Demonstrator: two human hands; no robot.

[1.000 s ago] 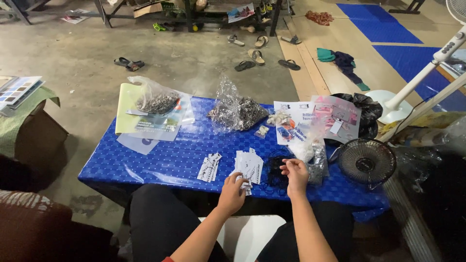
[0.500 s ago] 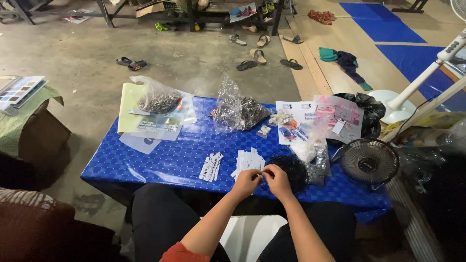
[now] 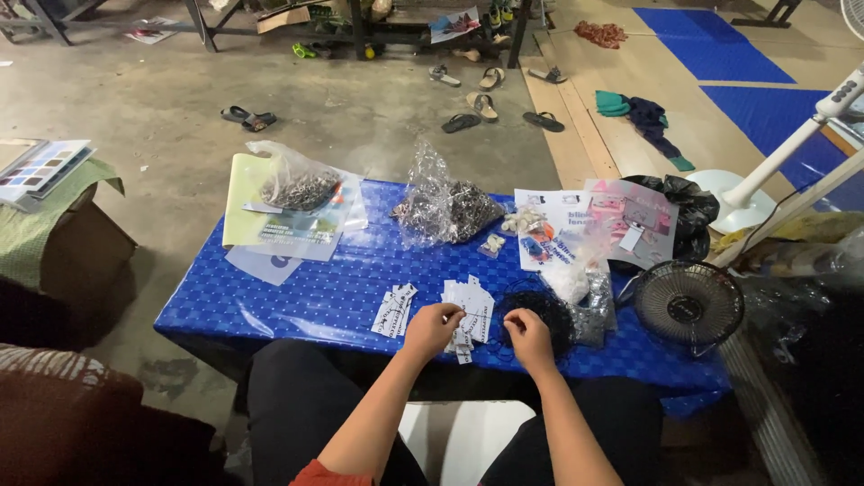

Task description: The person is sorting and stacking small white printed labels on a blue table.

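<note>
on the blue table (image 3: 297, 301), two stacks of white tags (image 3: 470, 306); left hand (image 3: 432, 328) pinches one tag, right hand (image 3: 528, 338) pinches a black elastic loop (image 3: 544, 310).

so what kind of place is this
Probably a home workshop or garage used for small piecework: bare concrete floor, sandals left about, and a low blue table with bags of small parts and white tags.

I see blue dotted tablecloth (image 3: 297, 297), white tags (image 3: 470, 306) with black print, black cord pile (image 3: 544, 310), clear bag (image 3: 445, 207) of grey metal bits, black fan (image 3: 688, 304).
</note>
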